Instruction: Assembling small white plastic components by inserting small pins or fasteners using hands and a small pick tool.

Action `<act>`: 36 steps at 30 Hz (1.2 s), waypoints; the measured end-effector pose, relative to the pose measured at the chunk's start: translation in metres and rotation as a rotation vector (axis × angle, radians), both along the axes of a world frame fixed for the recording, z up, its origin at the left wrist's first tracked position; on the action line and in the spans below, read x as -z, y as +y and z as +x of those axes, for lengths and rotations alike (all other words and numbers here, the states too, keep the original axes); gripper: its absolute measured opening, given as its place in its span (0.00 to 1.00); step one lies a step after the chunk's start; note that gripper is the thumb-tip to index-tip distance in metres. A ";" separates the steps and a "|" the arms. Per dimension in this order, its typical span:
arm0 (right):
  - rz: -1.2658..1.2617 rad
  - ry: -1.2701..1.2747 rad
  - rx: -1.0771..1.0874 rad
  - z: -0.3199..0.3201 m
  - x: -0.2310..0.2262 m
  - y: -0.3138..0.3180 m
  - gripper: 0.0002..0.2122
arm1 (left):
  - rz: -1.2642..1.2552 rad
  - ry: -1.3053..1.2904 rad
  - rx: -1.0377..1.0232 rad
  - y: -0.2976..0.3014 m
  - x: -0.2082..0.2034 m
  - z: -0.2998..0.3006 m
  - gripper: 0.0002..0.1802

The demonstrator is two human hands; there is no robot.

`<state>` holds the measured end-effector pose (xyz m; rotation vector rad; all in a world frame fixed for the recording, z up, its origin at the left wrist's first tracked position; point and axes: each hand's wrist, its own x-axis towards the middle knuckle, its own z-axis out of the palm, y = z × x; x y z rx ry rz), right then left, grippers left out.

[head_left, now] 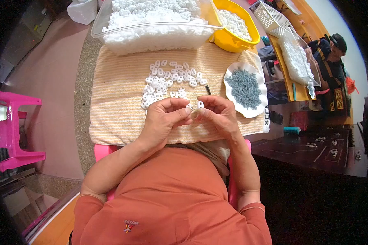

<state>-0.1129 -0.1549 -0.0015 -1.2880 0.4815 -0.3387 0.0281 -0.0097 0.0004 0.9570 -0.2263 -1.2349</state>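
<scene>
Right now a small white plastic ring (200,105) sits pinched in the fingertips of the right hand (217,114), low over the striped cloth (118,102), while the left hand (164,116) curls beside it, fingers closed together and touching the right. Just beyond the hands lies a loose pile of white rings (167,81); farther out stand a scalloped dish of grey parts (245,87), a clear tub (151,24) and a yellow bowl (237,38).

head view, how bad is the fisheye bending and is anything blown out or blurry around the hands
Head view: straight edges bow near the rim, corners go black; the clear bin of white pieces is bright, nearly washed out; left hand, right hand and the small white ring they hold look sharp under soft, even light.
</scene>
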 end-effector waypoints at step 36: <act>-0.034 -0.011 0.039 0.000 0.003 0.003 0.13 | 0.015 0.011 0.005 0.000 0.000 0.000 0.11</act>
